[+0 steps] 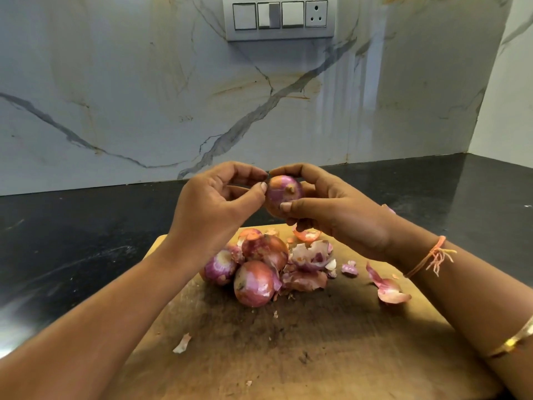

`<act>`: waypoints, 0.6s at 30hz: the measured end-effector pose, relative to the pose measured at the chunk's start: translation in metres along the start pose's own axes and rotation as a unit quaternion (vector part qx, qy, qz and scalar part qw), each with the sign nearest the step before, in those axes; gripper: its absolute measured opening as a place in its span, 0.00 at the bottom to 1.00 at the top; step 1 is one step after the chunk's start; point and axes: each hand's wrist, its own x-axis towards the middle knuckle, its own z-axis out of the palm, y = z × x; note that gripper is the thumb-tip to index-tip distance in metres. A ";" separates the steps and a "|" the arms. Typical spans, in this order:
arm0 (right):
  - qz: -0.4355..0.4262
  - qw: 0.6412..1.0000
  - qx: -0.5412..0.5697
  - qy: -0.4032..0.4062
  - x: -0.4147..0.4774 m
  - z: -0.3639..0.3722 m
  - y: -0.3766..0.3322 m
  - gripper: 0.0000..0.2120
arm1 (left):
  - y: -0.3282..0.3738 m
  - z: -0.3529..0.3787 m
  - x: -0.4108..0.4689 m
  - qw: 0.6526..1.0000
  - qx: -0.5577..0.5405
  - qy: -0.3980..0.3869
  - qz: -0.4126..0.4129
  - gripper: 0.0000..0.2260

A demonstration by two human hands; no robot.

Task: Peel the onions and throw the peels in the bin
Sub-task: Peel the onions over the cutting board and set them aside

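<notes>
My right hand (334, 215) holds a red onion (284, 192) in the air above the wooden cutting board (302, 342), fingers and thumb curled around it. My left hand (213, 203) is at the onion's left side, thumb and forefinger pinching at its skin. On the board below lie three more red onions (253, 284), close together. Loose peels (311, 255) are heaped to their right, and one larger peel (389, 291) lies apart toward the right edge. No bin is in view.
The board rests on a dark stone counter (72, 241). A marble-patterned wall (173, 96) rises behind, with a switch panel (279, 17) high up. A small peel scrap (182, 343) lies at the board's left.
</notes>
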 end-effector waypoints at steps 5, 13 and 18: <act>-0.033 0.998 -0.045 0.013 0.001 0.001 0.003 0.19 | 0.002 0.001 -0.002 1.000 0.017 -0.024 -0.004 0.07; -0.078 0.988 -0.135 0.019 -0.001 0.005 0.000 0.21 | 0.001 0.002 -0.002 0.999 0.030 -0.031 -0.028 0.09; -0.065 0.990 -0.126 0.014 0.000 0.002 0.000 0.22 | -0.004 -0.001 0.001 0.999 0.020 -0.019 -0.026 0.05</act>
